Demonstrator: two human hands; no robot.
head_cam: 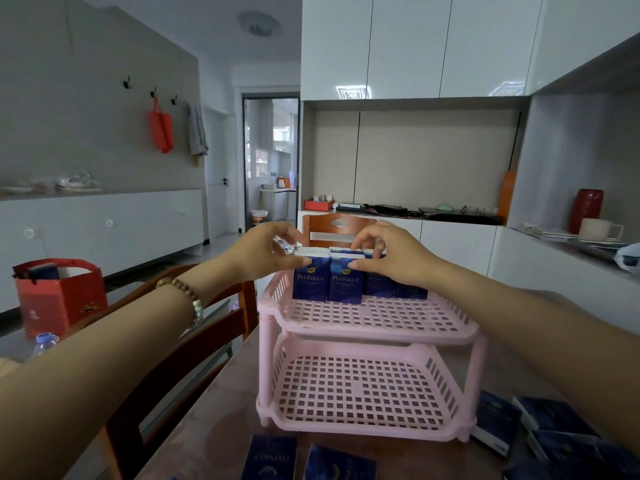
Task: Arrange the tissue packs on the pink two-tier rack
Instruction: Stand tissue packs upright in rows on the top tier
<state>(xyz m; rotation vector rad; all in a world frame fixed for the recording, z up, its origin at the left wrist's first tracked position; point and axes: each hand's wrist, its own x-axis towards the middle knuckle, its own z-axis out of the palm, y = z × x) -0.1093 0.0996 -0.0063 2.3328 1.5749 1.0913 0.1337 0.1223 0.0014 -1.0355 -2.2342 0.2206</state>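
A pink two-tier rack [374, 327] stands on the table in front of me. Several dark blue tissue packs stand upright in a row along the back of its top tier. My left hand [273, 249] pinches the top of the leftmost pack [310, 280]. My right hand [388, 254] grips the top of the second pack [346, 284]; two more packs [379, 285] stand to its right, partly hidden by that hand. The lower tier [360, 393] holds nothing. More blue packs lie flat on the table at the front [270, 457] and at the right [554, 427].
A wooden chair [194, 344] stands left of the rack and another chair back [337, 232] rises behind it. A red gift bag [59, 296] and a water bottle [45, 342] sit at the far left. Counters with clutter line the walls.
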